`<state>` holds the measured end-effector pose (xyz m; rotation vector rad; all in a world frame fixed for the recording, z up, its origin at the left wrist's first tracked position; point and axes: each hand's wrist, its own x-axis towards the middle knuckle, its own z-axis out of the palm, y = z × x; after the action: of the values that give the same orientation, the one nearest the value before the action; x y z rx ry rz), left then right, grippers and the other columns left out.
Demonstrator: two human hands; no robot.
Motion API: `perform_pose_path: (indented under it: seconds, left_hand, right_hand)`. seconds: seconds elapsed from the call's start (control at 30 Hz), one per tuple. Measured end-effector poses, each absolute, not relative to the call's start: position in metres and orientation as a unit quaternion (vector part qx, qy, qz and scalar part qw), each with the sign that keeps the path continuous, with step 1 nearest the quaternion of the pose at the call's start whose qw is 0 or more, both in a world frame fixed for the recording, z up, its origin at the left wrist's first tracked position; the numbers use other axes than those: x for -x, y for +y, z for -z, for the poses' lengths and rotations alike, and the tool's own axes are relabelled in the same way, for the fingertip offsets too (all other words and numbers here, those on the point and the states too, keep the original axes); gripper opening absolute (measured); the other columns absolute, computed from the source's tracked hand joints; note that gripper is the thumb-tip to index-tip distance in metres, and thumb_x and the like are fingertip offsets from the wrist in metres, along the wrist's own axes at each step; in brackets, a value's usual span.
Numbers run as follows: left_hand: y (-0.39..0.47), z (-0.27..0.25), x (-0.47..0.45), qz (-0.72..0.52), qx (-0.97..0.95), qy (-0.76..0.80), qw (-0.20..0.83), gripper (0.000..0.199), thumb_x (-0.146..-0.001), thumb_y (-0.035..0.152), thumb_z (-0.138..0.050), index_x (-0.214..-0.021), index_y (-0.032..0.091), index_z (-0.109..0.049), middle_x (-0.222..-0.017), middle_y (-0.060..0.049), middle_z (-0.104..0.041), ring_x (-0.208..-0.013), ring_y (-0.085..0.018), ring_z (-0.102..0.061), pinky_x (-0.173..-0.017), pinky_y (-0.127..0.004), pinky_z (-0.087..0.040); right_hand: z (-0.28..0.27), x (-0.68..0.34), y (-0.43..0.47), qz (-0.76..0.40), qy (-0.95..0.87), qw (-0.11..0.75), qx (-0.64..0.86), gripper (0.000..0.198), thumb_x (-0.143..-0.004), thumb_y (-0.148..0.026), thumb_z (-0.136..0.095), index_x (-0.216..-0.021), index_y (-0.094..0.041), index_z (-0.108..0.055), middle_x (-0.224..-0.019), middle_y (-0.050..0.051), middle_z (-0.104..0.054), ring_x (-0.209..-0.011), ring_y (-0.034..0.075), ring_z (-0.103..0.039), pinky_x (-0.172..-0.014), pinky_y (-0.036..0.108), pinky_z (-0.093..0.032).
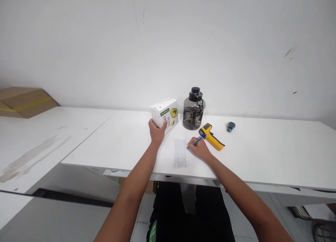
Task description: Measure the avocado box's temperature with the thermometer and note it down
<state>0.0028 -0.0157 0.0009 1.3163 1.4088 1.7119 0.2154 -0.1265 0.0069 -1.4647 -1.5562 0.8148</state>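
My left hand (156, 132) grips the lower front of a white box (164, 113) printed with avocados and the word "Meal"; the box is tilted. In my right hand (201, 149) is a blue pen (197, 140), its tip close to the right edge of a sheet of paper (180, 153) covered in dense handwriting. Just beyond the right hand lies a yellow and black infrared thermometer (213, 137). A large, dark see-through water jug (193, 110) with a black lid stands upright behind the paper, to the right of the box.
A small dark blue object (230, 126), perhaps a coiled watch, rests on the white table (267, 147) at right. A cardboard box (26, 102) with yellow tape is at the far left. Grey smears mark the left tabletop. A white wall (105, 49) runs behind.
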Motion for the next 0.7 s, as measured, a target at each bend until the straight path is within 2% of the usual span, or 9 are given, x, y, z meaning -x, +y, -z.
perform_pose_path:
  seconds: [0.27,0.43,0.57,0.7]
  left_hand:
    - [-0.0179,-0.0053,-0.0041,-0.622,-0.493,0.548,0.265,0.072,-0.07,0.053,-0.077,-0.125,0.025,-0.041,-0.127,-0.012,-0.053,-0.114,-0.026,-0.058,-0.095,-0.042,-0.05]
    - [-0.0169,-0.0049,-0.0043,-0.621,-0.495,0.551,0.258,0.073,-0.07,0.055,-0.076,-0.125,0.024,-0.04,-0.127,-0.012,-0.053,-0.114,-0.025,-0.058,-0.094,-0.042,-0.051]
    - [-0.0158,-0.0023,-0.0034,-0.62,-0.494,0.545,0.273,0.073,-0.071,0.054,-0.075,-0.127,0.026,-0.039,-0.13,-0.012,-0.052,-0.116,-0.025,-0.057,-0.095,-0.042,-0.05]
    - [-0.0164,-0.0018,-0.0031,-0.619,-0.493,0.542,0.282,0.073,-0.072,0.054,-0.075,-0.128,0.026,-0.038,-0.131,-0.012,-0.052,-0.118,-0.026,-0.056,-0.096,-0.042,-0.05]
  right_hand:
    - [-0.007,-0.2176,-0.1267,-0.347,-0.628,0.401,0.57,0.014,-0.07,-0.032,-0.054,-0.061,-0.022,-0.054,-0.058,-0.003,-0.055,-0.061,0.015,-0.05,-0.059,0.027,-0.039]
    - [-0.0052,-0.2189,-0.1273,-0.328,-0.612,0.443,0.568,0.021,-0.076,-0.04,-0.054,-0.064,-0.022,-0.055,-0.062,-0.001,-0.057,-0.063,0.017,-0.053,-0.062,0.029,-0.042]
    - [-0.0063,-0.2185,-0.13,-0.27,-0.617,0.453,0.584,0.027,-0.084,-0.048,-0.053,-0.083,-0.023,-0.062,-0.076,0.002,-0.066,-0.074,0.02,-0.061,-0.07,0.031,-0.047]
    - [-0.0053,-0.2211,-0.1305,-0.202,-0.659,0.465,0.555,0.031,-0.089,-0.045,-0.05,-0.103,-0.021,-0.063,-0.092,0.005,-0.071,-0.083,0.021,-0.065,-0.076,0.032,-0.049]
